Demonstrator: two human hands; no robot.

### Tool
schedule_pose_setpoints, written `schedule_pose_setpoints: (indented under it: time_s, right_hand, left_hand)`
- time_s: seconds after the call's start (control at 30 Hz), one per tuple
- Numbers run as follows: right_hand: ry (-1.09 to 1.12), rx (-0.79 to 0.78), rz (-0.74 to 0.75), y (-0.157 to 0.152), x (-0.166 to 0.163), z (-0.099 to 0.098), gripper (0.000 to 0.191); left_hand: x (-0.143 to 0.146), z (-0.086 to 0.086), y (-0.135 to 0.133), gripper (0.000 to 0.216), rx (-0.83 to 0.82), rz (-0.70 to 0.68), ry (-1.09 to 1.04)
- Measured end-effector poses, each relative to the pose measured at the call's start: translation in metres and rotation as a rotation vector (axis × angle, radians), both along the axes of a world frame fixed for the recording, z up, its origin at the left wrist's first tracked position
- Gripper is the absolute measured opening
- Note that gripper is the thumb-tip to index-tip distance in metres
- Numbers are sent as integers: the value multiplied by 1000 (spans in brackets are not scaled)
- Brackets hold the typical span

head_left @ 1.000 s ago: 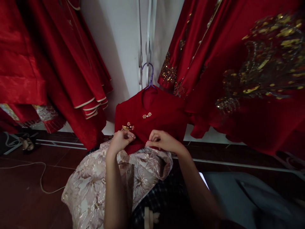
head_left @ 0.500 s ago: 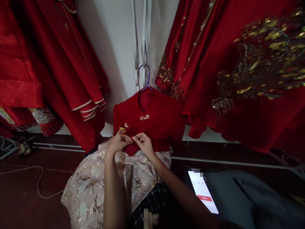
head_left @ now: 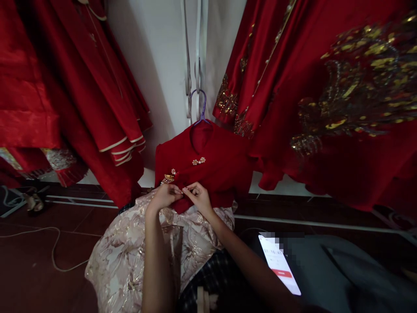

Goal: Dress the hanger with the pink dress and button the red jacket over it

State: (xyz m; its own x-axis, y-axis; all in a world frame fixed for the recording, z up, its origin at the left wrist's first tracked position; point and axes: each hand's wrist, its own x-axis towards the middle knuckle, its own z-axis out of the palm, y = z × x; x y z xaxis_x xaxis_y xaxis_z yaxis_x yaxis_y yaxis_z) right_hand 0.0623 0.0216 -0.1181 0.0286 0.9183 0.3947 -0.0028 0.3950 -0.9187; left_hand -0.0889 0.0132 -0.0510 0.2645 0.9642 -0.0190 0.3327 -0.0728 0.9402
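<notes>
A red top point(head_left: 224, 163) hangs from a purple hanger point(head_left: 203, 108) in front of me. Pearl-like flower fasteners point(head_left: 199, 161) and a gold tasselled ornament point(head_left: 168, 178) decorate its chest. At its lower front, my left hand point(head_left: 165, 196) pinches the red cloth from the left. My right hand point(head_left: 199, 198) pinches it from the right, with the two sets of fingertips almost touching. Whatever tiny part lies between the fingertips is too small to make out. Below the top, a pale pink and gold brocade skirt point(head_left: 117, 256) spreads over my lap.
Red garments point(head_left: 97, 100) hang at the left, and red gowns with gold sequins point(head_left: 352, 87) at the right. A lit phone point(head_left: 280, 265) lies on a dark grey surface point(head_left: 325, 269) at my right. White rack bars point(head_left: 309, 223) run low along the wall; a cable point(head_left: 57, 248) crosses the floor.
Both hands stay pinched at the same spot on the red top, with hardly any finger movement. The whole view has shifted very slightly.
</notes>
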Motion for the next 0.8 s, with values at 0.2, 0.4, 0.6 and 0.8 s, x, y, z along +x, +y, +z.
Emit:
schedule_pose_setpoints:
  time_s: [0.2,0.4,0.6,0.8]
  right_hand:
    - [-7,5,-8,-2,1,2,26]
    - [-7,4,8,-2,2,4,27]
    - [-34,14,3,-3,2,4,27]
    - [-71,22,12,-2,2,1,26]
  left_hand:
    - [-1,6,-4,23,74,-26,136]
    - [-3,1,1,21,67,-19,111]
    - [-2,-5,4,16,-25,-7,34]
    - [-5,0,-1,17,-44,5,67]
